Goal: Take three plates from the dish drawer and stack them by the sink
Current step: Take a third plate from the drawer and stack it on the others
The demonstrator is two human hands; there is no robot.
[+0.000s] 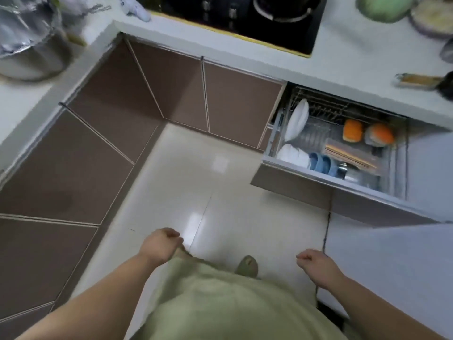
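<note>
Hanging empty, both loosely curled grips: left hand [160, 244], right hand [316, 265], well short of dish drawer [294, 173].

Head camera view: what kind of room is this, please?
Most likely a home kitchen. A black gas hob is set into a pale L-shaped worktop, and below it an open dish drawer holds white plates in a wire rack.

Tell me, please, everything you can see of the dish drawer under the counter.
The dish drawer stands pulled open below the white counter, right of the stove. Its front panel looks brown and glossy; inside is a metal wire rack. White plates stand on edge at its left end, with white dishes in front of them, blue bowls, two orange items and a clear box of chopsticks. Neither hand touches it.
</note>
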